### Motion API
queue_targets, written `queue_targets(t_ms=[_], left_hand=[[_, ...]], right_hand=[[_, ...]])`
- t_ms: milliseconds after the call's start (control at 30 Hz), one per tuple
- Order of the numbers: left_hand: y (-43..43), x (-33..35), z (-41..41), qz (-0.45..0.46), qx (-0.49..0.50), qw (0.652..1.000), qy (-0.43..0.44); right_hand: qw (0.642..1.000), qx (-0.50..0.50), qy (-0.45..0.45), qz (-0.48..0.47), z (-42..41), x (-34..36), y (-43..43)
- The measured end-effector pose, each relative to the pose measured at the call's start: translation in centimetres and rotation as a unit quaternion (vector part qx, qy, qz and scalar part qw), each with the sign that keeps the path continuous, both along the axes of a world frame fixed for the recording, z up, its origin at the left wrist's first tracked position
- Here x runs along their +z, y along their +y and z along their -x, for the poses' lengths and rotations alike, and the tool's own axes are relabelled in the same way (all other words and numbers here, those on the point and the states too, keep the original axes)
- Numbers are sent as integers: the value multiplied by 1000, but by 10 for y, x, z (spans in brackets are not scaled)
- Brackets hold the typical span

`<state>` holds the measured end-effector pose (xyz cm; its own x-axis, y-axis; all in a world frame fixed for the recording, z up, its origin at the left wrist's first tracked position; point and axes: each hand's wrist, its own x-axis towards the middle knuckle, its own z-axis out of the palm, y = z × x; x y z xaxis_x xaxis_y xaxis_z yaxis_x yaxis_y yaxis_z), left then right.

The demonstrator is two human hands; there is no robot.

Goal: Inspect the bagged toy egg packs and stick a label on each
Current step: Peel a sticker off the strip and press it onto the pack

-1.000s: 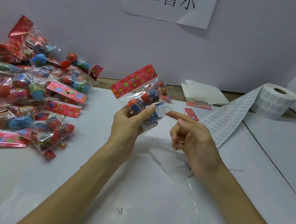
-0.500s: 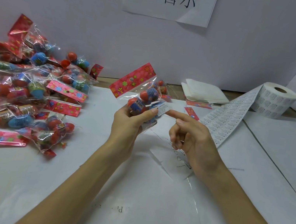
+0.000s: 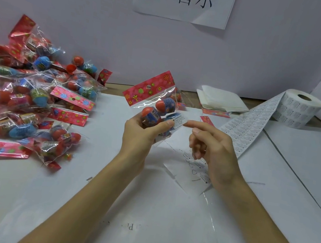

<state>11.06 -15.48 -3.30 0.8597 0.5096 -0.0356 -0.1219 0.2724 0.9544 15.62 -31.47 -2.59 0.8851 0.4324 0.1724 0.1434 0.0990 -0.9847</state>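
My left hand [image 3: 142, 135] holds one toy egg pack [image 3: 158, 104] up above the table, its red flowered header card tilted up to the left. A small white label [image 3: 179, 121] sits on the clear bag by my left thumb. My right hand [image 3: 212, 148] is beside it, forefinger stretched out with its tip at the label's right edge, the other fingers curled. A pile of toy egg packs [image 3: 27, 96] lies at the left. The label roll [image 3: 296, 109] stands at the back right, its strip of labels [image 3: 246, 128] running down towards my right hand.
A folded white cloth [image 3: 221, 101] lies at the back by the wall. Two loose red header pieces [image 3: 215, 113] lie near it. A clear plastic sheet [image 3: 190, 168] with writing lies under my right hand. White paper [image 3: 307, 157] covers the table.
The pack in my left hand has shifted slightly up and left. My right forefinger stays at the label, barely moved.
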Motion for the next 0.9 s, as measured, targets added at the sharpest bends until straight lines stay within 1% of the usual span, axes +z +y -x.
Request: queue_targets(t_ms=[167,233,300,367,500,633,733,900], left_hand=[[-2,-3,0,-13,3,1000,2],[-2,-4,0,-5,-2,1000,12],[-2,-4,0,6,-8,1000,18],[-3,-5,0,5,-21,1000,14],[-10,-7,2,-44,-33,998,3],[-14,-7,6,-67,-48,996,-21],[-16,-8,7,-84,-55,994,-28],[-15,-7,6,-55,-72,996,-7]], right_hand=[[997,-76,-29,15,1,-6,5],[993,-116,6,2,-5,-6,2],[990,-135,46,-16,-11,-4,-3],[992,-116,37,7,-14,-3,-9],[995,-51,-14,79,-7,-3,-4],[989,-72,-69,114,-2,-8,3],[992,-74,-50,87,-1,-10,4],[996,-68,-37,33,0,-3,1]])
